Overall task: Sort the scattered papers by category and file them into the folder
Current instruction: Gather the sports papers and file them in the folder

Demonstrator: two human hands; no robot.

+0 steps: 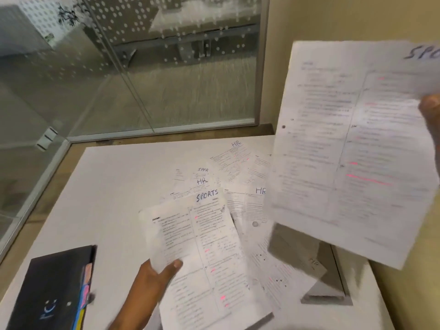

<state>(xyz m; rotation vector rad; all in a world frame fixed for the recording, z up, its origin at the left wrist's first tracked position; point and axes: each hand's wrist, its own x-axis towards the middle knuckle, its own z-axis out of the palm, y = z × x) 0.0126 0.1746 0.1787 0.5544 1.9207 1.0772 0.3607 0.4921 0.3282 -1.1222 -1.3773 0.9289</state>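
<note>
Barely begun: the left hand [162,270] pinches 1 sheet headed SPORTS [202,253], and the right hand [431,115], mostly out of frame, grips a raised sheet [345,151] marked SPOR. Beyond the left hand, HR and sports pages [238,177] lie mixed on the table [114,186]. Left of it, the tabbed dark folder [54,289] sits shut, seemingly unfilled.

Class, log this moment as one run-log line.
left hand: holds SPORTS sheet | right hand: lifts SPOR-marked sheet | folder: closed on table
</note>
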